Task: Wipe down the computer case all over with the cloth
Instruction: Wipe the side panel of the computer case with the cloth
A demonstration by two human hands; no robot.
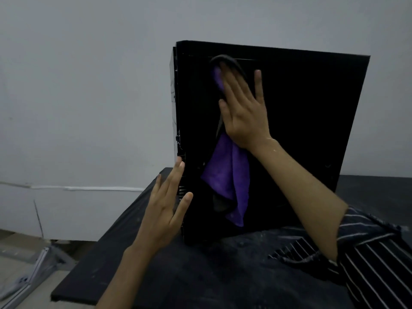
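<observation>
Computer case stands upright on the dark table, broad side panel facing me, wall close behind. Right hand lies flat, fingers straight and spread, pressing the purple cloth onto the upper left of that panel. Nothing is curled round the cloth, and most of it hangs loose below the palm. Left hand is also flat, fingers straight, at the case's lower left edge by the vents. Touching or just short of it, I can't tell.

Step, as I judge it: wiping the side panel. I'd gather the hanging cloth under the palm so more of it works. Then press evenly in long overlapping strokes, top to bottom. I'd brace the left hand firmly on that edge so the case doesn't tip or slide toward the wall.

Edges: the panel's top edge is just above the fingertips. The table's left edge runs near the case's left corner, with floor beyond. Room: wide panel area to the right of the hand, and table surface in front for turning the case. Striped sleeve hangs low near the case's foot and may drag on low strokes.
</observation>
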